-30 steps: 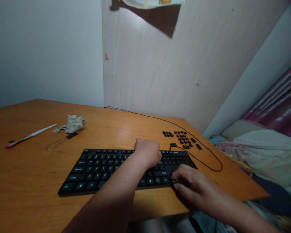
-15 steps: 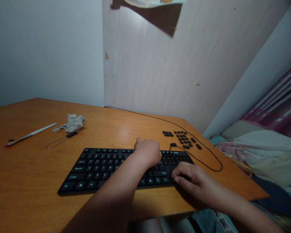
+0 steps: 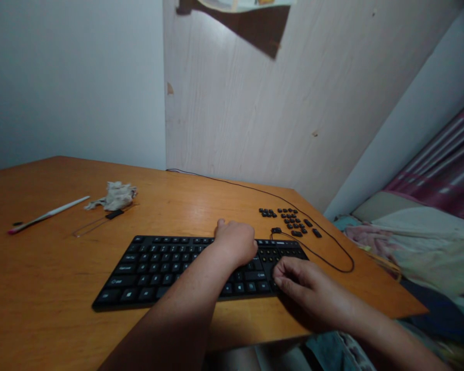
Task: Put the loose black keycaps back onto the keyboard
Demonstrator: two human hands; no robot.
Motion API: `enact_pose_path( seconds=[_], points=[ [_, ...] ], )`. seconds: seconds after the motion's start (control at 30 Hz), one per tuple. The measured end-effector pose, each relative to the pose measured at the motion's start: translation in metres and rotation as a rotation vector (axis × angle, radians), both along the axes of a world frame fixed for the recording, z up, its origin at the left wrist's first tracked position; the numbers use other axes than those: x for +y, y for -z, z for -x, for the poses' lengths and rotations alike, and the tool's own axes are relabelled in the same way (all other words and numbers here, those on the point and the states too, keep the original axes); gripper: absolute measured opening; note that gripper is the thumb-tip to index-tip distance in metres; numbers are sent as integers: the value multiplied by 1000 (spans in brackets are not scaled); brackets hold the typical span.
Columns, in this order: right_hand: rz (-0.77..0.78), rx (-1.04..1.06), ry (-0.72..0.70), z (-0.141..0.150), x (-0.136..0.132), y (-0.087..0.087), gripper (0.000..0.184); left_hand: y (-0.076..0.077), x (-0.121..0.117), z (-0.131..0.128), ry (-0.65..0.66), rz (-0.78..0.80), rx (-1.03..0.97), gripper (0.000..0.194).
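Observation:
A black keyboard [image 3: 154, 270] lies on the wooden table, its number-pad and arrow sections stripped of keycaps. My left hand [image 3: 235, 242] is closed over its upper part, right of the middle, with the fingers curled at the back edge and mostly hidden. At the right end, my right hand [image 3: 299, 278] is pinched, thumb against forefinger, low over the bare number pad; whatever the fingertips hold is hidden. Behind the keyboard, several loose keycaps [image 3: 292, 221] lie in small rows.
A black cable [image 3: 332, 245] loops behind and right of the keyboard, with a plug [image 3: 276, 231] near its back edge. On the left are a toothbrush [image 3: 50, 214], a crumpled pale rag [image 3: 119, 196] and a wire puller with a black grip [image 3: 114, 214]. Bedding [image 3: 425, 242] lies beyond the table.
My right hand has shifted very slightly and its pinch has rolled a little at the number pad. My left hand and the keyboard have stayed in place.

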State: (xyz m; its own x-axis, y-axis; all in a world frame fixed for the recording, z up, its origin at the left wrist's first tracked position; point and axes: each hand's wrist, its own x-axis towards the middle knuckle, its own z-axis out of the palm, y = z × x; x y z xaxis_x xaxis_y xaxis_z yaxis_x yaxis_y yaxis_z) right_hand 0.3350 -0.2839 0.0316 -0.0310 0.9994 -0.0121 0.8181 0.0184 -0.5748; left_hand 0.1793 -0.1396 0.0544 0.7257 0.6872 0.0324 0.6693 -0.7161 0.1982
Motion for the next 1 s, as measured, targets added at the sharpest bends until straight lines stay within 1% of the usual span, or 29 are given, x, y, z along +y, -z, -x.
enact_pose_path(
  seconds=[0.13,0.3,0.5,0.63,0.83,0.9,1.0],
  points=[
    [5,-2,-10,0,0,-1,13,1,1,0,9,-4,-11,31],
    [-5,1,18,1,0,0,11,3,2,0,12,4,-19,32],
    [-19,-72,51,1,1,5,10,3,2,0,13,-7,-14,33],
    [-50,-105,74,6,-2,4,9,2,2,0,16,-1,-8,33],
    [-135,-149,-1,19,-13,3,9,3,1,0,14,-6,-22,32],
    [-153,-158,7,20,-14,5,10,3,1,1,17,-10,-21,31],
    [-116,-101,34,18,-12,5,9,3,1,1,16,-10,-21,30]
  ],
)
